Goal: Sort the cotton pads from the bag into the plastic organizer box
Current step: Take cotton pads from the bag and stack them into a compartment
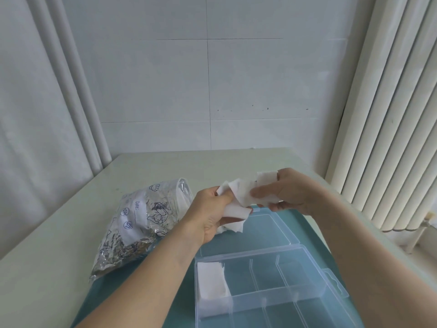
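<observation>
A: Hands raised over box lid (267, 229), forearms converging from bottom corners. Grip?

B: Left (212, 211) curled round loose pads (238, 202), thumb on top. Right (287, 191) pinching same bunch, thumb under, fingers over.

A: Box (305, 275)?

B: Open on teal mat (314, 229). Pad stack (211, 284) in far-left compartment, others bare.

A: Bag (142, 223)?

B: Flat on table (59, 233), just left of left wrist.

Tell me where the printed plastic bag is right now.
The printed plastic bag lies on the pale table, left of the left hand and the clear organizer box.
</observation>
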A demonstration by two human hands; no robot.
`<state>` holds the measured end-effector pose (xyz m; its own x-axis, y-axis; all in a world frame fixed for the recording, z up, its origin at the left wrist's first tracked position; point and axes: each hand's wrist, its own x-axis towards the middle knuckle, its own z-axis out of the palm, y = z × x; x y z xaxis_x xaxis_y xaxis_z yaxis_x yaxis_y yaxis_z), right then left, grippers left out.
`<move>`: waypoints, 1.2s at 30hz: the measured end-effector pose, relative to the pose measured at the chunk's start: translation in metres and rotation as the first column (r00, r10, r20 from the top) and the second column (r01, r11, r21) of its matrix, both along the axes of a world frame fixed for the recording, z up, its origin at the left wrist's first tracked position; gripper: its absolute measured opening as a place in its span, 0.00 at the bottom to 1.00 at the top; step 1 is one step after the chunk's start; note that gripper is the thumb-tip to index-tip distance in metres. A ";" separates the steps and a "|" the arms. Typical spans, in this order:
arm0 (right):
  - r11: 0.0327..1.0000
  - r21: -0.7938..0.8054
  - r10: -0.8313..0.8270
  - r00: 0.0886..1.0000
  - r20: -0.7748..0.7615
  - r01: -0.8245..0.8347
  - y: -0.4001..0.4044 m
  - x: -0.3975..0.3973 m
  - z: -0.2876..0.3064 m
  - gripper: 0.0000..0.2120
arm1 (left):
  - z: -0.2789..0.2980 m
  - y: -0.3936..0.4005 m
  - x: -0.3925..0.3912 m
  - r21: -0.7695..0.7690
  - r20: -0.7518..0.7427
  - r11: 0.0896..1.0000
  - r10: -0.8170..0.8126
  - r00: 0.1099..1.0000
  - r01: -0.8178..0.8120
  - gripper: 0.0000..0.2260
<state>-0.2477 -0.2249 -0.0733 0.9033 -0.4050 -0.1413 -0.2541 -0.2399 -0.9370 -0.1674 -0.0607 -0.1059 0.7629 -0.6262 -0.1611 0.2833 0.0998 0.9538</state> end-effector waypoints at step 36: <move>0.996 0.033 0.076 0.988 0.136 -0.082 0.008 0.017 -0.013 0.07 | -0.006 0.015 0.014 0.094 0.107 0.863 -0.504 0.857 0.495 0.20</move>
<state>-0.2310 -0.2170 -0.0865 0.9441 -0.3282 -0.0303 -0.1066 -0.2173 -0.9703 -0.1532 -0.0452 -0.1119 0.3662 -0.9204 -0.1368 0.1590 -0.0830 0.9838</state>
